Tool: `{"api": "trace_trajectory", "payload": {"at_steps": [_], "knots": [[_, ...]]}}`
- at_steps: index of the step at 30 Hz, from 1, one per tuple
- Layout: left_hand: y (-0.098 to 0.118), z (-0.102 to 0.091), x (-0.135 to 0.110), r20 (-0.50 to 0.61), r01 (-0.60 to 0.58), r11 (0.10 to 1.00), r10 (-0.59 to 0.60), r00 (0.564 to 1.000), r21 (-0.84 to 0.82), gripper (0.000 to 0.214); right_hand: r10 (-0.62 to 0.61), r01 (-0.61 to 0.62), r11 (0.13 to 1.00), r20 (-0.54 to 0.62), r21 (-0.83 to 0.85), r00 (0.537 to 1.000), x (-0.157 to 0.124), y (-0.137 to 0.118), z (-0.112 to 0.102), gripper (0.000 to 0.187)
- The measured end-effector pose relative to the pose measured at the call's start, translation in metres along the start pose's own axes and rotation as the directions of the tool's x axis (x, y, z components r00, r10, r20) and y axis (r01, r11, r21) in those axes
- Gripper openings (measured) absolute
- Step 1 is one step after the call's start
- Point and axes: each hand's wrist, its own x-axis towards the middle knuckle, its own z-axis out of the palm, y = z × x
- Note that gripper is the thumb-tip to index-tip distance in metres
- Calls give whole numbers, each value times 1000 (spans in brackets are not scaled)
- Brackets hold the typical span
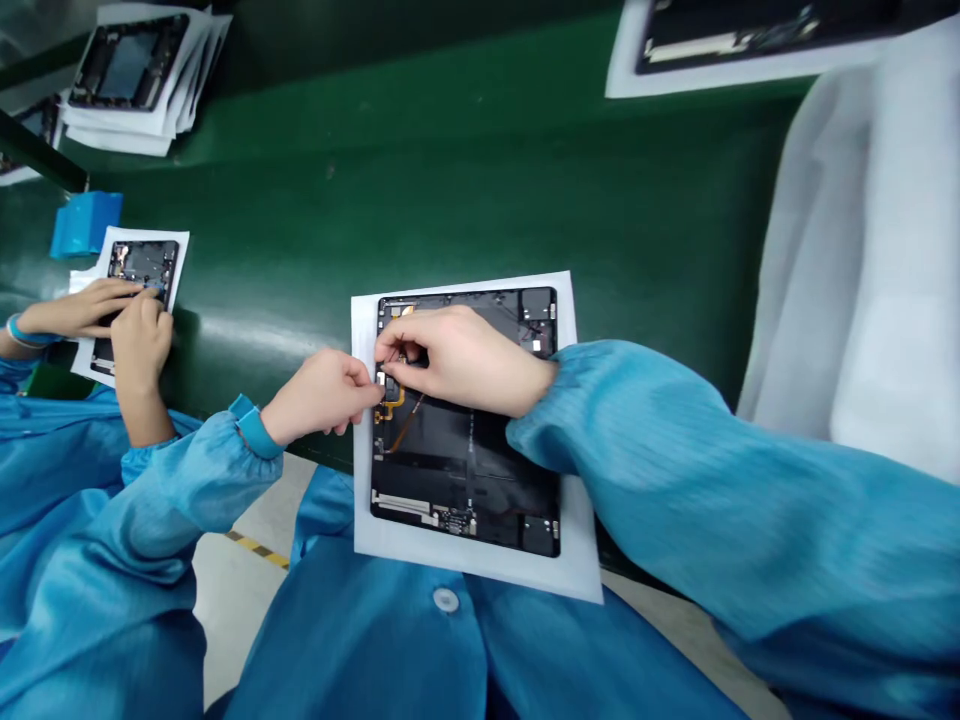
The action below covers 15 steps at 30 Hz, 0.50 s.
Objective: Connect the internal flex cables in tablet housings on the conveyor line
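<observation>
Black tablet chassis (465, 450) | both hands' fingers (386, 350) pinching orange flex (397, 400)

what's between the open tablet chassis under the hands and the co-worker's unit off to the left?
In the head view, only bare green conveyor belt separates the tablet chassis on its white sheet from the co-worker's unit; the left hand overhangs that gap's near edge.

A dark green smooth bench (465, 170) fills the frame. At lower centre a white paper sheet (577, 560) overhangs its near edge. Another white sheet (120, 240) lies at the left, beside a small blue block (84, 222). A stack of white sheets (176, 95) sits at upper left, and one more sheet (720, 75) at upper right.
</observation>
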Motion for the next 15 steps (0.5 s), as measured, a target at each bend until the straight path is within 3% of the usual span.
{"api": "trace_trajectory", "payload": {"at_steps": [8, 15], "knots": [[-2, -1, 4, -56, -22, 999, 23, 998, 25, 24, 11, -10, 1000, -53, 14, 999, 2, 1, 0, 15], [1, -2, 4, -51, -16, 1000, 17, 999, 21, 31, 25, -25, 999, -32, 21, 999, 3, 2, -2, 15]]}}
